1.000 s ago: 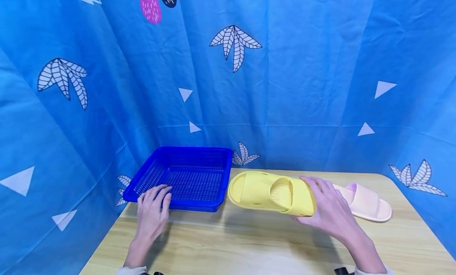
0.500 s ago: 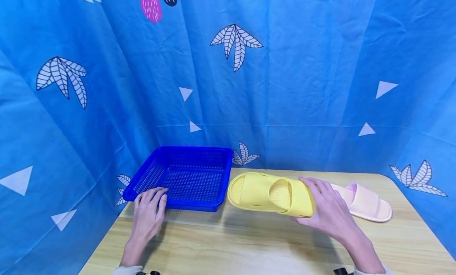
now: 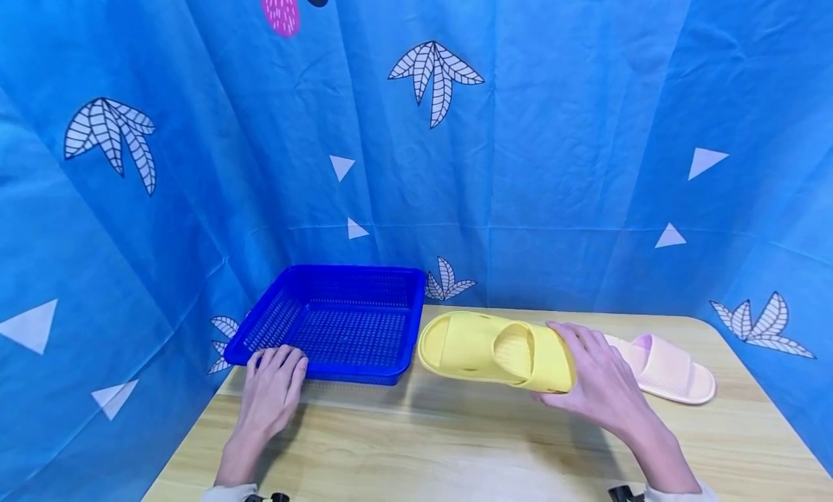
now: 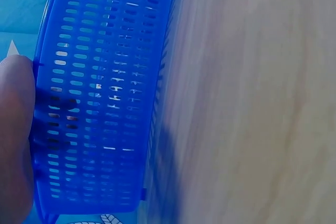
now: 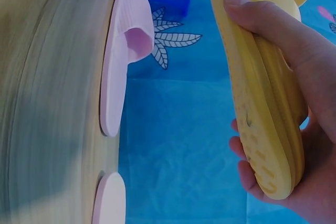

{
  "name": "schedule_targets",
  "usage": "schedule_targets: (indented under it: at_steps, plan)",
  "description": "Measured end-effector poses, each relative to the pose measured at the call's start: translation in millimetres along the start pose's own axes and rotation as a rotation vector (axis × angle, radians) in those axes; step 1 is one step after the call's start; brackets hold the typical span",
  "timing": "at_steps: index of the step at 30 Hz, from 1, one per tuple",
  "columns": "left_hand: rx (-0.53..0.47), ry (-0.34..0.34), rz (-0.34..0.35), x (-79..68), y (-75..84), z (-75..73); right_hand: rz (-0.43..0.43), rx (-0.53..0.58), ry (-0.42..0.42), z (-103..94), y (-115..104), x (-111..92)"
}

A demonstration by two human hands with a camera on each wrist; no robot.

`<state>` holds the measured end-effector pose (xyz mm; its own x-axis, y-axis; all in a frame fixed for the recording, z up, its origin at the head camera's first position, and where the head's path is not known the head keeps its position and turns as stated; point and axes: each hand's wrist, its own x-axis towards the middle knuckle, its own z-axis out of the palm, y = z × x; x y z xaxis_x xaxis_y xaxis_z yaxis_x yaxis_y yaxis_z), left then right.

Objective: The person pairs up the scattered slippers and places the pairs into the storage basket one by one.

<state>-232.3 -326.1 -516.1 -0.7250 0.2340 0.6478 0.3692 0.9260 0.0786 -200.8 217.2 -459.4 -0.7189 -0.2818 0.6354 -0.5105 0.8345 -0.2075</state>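
Observation:
My right hand (image 3: 601, 375) grips a pair of yellow slippers (image 3: 478, 346), nested together and held above the table, toe to the left. In the right wrist view the thumb presses one side of the slippers (image 5: 262, 108) and the fingers wrap the other. My left hand (image 3: 273, 390) is at the near rim of the blue plastic basket (image 3: 358, 372), its fingers bent over the edge. In the left wrist view dark finger shapes show through the holes of the basket wall (image 4: 100, 103).
Right of the yellow pair, pink slippers (image 3: 670, 368) lie on the wooden table (image 3: 455, 444), partly behind my right hand. The right wrist view shows a pink slipper (image 5: 118, 72) and part of another. A patterned blue curtain (image 3: 553, 162) surrounds the table.
My left hand has drawn back slightly to the left, its fingers bending from over the basket's inside onto the near rim. My right hand and the yellow slippers stay almost in place.

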Motion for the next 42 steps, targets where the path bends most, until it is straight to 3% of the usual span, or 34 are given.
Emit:
schedule_targets:
  at_steps: [24, 34, 42]
  plan:
    - [-0.009, -0.013, 0.018, 3.6, -7.0, 1.8, 0.066, 0.029, -0.045, 6.5, -17.8, 23.2]
    - [0.001, -0.028, 0.025, 12.3, -3.7, -1.4, 0.095, 0.055, -0.106, 20.1, -32.5, 40.6]
    - [0.002, -0.030, 0.010, 7.6, -3.6, 1.9, 0.096, 0.048, -0.207, 30.2, -50.4, 62.6]
